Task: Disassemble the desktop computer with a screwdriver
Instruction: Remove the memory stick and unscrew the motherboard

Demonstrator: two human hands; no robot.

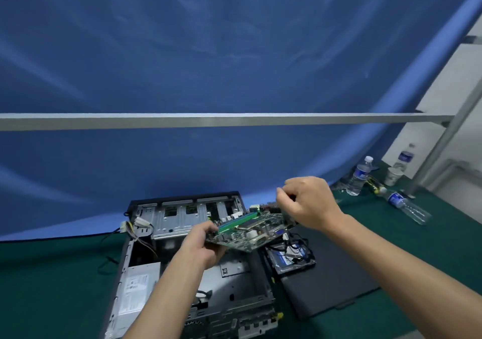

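Both hands lift the green populated motherboard point(250, 231) above the open grey metal computer case point(182, 273): left hand point(202, 246) pinches its near edge, right hand point(307, 203) grips the far corner. Tilted, it could slip or snag the case's loose cables.

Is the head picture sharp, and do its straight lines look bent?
Head view: wide-angle bending curves the blue backdrop's edge; the motherboard and both hands, left hand and right hand, look soft; lighting is even, with no strong glare.
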